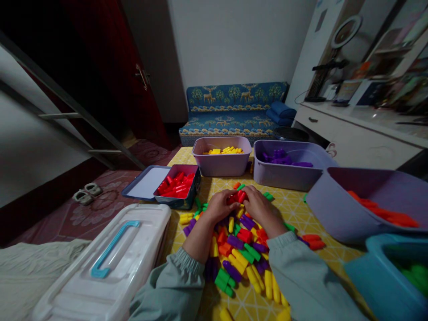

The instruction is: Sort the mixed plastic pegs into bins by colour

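Between the person's left hand [219, 206] and right hand [259, 205]: small cluster of red plastic pieces [241, 195]. Both hands half closed, fingers curled about the cluster from either side; exact fingertip contact partly hidden. Beneath and on the near side of the hands: loose heap of yellow, green, purple, orange and red finger-shaped plastic pieces [236, 242], on a yellow line-patterned tablecloth [297, 207]. Left of the left hand: open dark rectangular box [174, 203], red pieces inside. Beyond both hands: lilac plastic tub [224, 166] with yellow pieces. Beyond the right hand, to its right: second lilac tub [284, 177], purple pieces; farther right, third lilac tub [334, 216], orange pieces.
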The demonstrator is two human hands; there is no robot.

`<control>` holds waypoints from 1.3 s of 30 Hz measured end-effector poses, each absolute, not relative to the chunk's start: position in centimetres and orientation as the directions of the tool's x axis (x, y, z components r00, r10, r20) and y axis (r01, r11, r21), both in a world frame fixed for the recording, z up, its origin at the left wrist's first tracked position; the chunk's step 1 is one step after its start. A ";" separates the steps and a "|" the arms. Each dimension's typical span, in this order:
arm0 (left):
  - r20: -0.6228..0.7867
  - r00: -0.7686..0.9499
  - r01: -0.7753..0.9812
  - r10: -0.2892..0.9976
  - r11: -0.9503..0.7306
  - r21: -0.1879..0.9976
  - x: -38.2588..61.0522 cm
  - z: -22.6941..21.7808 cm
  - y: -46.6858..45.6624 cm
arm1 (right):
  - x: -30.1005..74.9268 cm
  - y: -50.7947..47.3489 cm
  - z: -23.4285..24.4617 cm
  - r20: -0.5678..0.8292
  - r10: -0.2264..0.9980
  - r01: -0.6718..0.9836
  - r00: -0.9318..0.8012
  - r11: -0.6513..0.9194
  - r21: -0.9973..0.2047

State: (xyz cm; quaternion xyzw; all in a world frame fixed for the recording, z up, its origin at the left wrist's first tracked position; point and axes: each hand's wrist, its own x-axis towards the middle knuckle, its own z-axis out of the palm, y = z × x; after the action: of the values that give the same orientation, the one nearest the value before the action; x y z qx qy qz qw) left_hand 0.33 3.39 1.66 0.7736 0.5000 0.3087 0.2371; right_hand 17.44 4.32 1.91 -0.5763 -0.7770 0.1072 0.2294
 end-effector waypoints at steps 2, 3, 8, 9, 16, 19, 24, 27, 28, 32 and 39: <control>0.249 0.318 0.637 0.915 -0.400 0.659 0.4 1.7 3.4 | 17.3 3.8 1.7 0.242 0.948 0.841 -0.205 0.297 -0.452; 0.257 0.324 0.634 0.910 -0.411 0.656 0.4 1.7 3.4 | 17.2 3.7 1.5 0.244 0.951 0.841 -0.191 0.287 -0.460; 0.329 0.305 0.571 0.894 -0.448 0.688 0.5 1.9 3.4 | 17.7 3.6 0.2 0.257 0.954 0.784 -0.154 0.276 -0.556; 0.339 0.299 0.575 0.892 -0.452 0.682 0.6 1.9 3.4 | 17.8 3.7 0.0 0.253 0.957 0.761 -0.142 0.269 -0.590; 0.305 -0.073 0.338 0.950 -0.264 0.904 0.4 2.2 3.9 | 18.4 4.2 -0.6 0.265 0.958 0.640 -0.112 0.274 -0.718; 0.066 -0.285 -0.194 0.956 -0.125 0.973 -0.6 3.4 4.5 | 18.4 4.2 -0.8 0.262 0.962 0.624 -0.077 0.251 -0.740; -0.216 -0.457 -0.756 0.863 -0.249 0.605 -3.0 7.3 4.6 | 18.3 4.0 -0.4 0.253 0.964 0.604 -0.083 0.251 -0.757; -0.274 -0.433 -0.851 0.859 -0.289 0.440 -3.9 9.4 4.0 | 18.2 3.8 -0.1 0.252 0.965 0.603 -0.068 0.241 -0.761; -0.277 -0.402 -0.870 0.873 -0.270 0.412 -4.0 9.9 3.7 | 18.2 3.8 0.0 0.245 0.967 0.604 -0.067 0.235 -0.762; -0.191 -0.266 -0.825 0.945 -0.121 0.552 -3.0 9.4 3.3 | 18.2 3.9 -0.1 0.234 0.969 0.599 -0.073 0.230 -0.767; 0.165 0.024 0.200 0.986 -0.166 0.966 0.7 3.5 3.6 | 18.5 4.3 -1.0 0.237 0.970 0.526 -0.051 0.228 -0.819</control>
State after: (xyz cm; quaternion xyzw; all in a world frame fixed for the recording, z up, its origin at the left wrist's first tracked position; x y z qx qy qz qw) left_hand 0.75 3.65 3.52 0.5898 0.5025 0.4851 0.4053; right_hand 18.50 4.27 -1.01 -0.5572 -0.6711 0.2744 0.4047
